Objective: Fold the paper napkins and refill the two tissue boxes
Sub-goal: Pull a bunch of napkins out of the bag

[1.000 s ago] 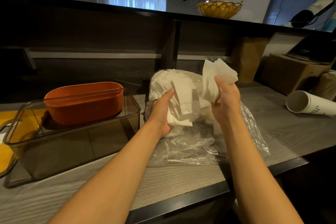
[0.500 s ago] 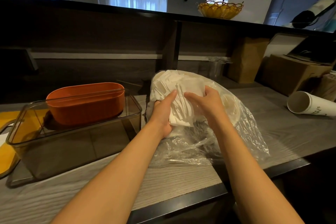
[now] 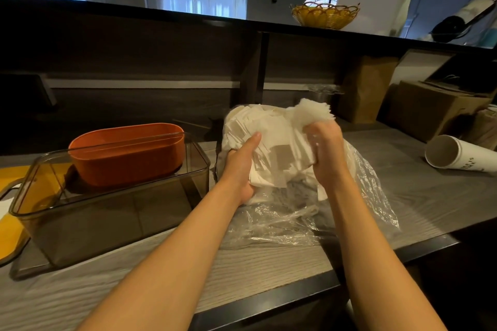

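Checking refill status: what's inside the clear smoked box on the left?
Inside the clear smoked box only the orange oval container shows, no napkins. The orange container's floor is hidden by its own wall, so its contents cannot be told.

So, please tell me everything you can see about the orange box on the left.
The orange box is an oval, open-topped container with smooth, matte walls that look like plastic. It stands upright, and its inside looks empty as far as the view shows. It sits inside a bigger clear smoky rectangular box on the grey wood-grain counter, toward that box's far side. Neither hand touches it; the left hand is to its right, on the napkins.
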A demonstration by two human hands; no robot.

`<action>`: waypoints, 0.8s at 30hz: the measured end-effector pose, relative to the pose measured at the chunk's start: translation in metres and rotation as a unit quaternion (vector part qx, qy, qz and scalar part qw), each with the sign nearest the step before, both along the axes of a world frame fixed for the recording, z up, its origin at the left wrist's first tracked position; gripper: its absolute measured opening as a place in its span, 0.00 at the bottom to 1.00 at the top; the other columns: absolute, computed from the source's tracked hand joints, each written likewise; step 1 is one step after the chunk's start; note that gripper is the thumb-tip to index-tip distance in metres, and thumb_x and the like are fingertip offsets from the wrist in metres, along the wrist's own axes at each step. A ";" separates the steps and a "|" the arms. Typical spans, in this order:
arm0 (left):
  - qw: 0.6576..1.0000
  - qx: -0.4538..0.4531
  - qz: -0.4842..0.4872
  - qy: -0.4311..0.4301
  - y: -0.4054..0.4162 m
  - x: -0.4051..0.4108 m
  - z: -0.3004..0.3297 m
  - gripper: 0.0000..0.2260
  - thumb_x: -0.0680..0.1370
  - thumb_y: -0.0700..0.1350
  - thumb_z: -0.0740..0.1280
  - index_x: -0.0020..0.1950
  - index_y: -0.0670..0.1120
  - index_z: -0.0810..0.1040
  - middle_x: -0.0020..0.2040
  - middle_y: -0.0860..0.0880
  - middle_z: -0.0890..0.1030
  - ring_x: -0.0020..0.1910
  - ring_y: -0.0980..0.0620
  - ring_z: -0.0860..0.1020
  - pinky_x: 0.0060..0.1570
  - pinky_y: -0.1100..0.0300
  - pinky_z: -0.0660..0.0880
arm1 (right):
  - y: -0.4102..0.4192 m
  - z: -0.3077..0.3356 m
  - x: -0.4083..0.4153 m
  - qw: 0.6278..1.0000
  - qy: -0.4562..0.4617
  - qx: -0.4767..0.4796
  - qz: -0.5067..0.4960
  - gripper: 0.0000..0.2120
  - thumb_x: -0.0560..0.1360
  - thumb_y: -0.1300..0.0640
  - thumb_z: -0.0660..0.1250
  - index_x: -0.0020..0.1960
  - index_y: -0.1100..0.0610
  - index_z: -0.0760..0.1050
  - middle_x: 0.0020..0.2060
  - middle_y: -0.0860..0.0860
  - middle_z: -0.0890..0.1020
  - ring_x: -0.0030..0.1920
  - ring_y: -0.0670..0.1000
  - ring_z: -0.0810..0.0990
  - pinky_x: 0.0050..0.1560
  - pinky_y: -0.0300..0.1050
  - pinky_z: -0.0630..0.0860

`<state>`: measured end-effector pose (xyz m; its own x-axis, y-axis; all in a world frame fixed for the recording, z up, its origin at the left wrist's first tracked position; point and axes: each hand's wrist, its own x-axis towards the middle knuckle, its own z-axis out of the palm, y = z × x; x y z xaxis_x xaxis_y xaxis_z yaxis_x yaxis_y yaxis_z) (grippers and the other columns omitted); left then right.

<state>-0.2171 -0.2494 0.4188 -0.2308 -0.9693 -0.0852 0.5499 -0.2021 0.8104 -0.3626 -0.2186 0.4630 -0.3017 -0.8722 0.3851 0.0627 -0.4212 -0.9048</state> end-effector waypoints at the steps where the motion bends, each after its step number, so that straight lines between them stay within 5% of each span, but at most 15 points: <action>1: 1.000 -0.001 0.001 -0.009 0.000 0.000 0.000 0.08 0.80 0.50 0.70 0.57 0.50 0.81 0.49 0.47 0.87 0.49 0.45 0.85 0.48 0.47 0.82 | 0.000 -0.002 0.004 0.999 0.048 0.007 0.012 0.15 0.67 0.62 0.62 0.53 0.59 0.76 0.44 0.48 0.81 0.43 0.46 0.79 0.40 0.40 0.77; 7: 0.999 -0.007 -0.019 -0.024 0.004 0.002 0.001 0.16 0.81 0.60 0.63 0.59 0.51 0.81 0.53 0.45 0.86 0.55 0.43 0.84 0.62 0.42 0.78 | -0.007 -0.012 0.012 0.972 0.220 0.071 -0.036 0.08 0.77 0.62 0.66 0.55 0.55 0.79 0.48 0.52 0.83 0.50 0.56 0.82 0.50 0.53 0.81; 12: 0.999 -0.014 -0.029 -0.023 0.006 0.002 0.003 0.20 0.82 0.61 0.60 0.64 0.50 0.79 0.54 0.45 0.86 0.56 0.44 0.84 0.62 0.44 0.78 | -0.006 -0.011 0.012 0.962 0.258 0.083 -0.025 0.06 0.77 0.56 0.70 0.52 0.56 0.80 0.45 0.51 0.84 0.45 0.50 0.82 0.43 0.44 0.78; 19: 0.999 -0.006 -0.035 -0.027 0.001 0.002 -0.001 0.24 0.78 0.64 0.65 0.68 0.51 0.77 0.58 0.44 0.85 0.58 0.43 0.83 0.63 0.42 0.76 | -0.001 -0.009 0.010 0.986 0.141 0.086 0.000 0.08 0.76 0.60 0.71 0.56 0.56 0.81 0.45 0.48 0.85 0.43 0.43 0.84 0.38 0.33 0.77; 24: 1.000 -0.002 -0.023 -0.020 0.000 0.002 -0.003 0.19 0.77 0.55 0.71 0.65 0.50 0.79 0.57 0.43 0.85 0.57 0.42 0.83 0.60 0.40 0.78 | 0.002 -0.005 0.008 0.991 0.047 0.126 -0.005 0.06 0.77 0.62 0.68 0.48 0.52 0.79 0.43 0.46 0.83 0.46 0.46 0.81 0.46 0.40 0.77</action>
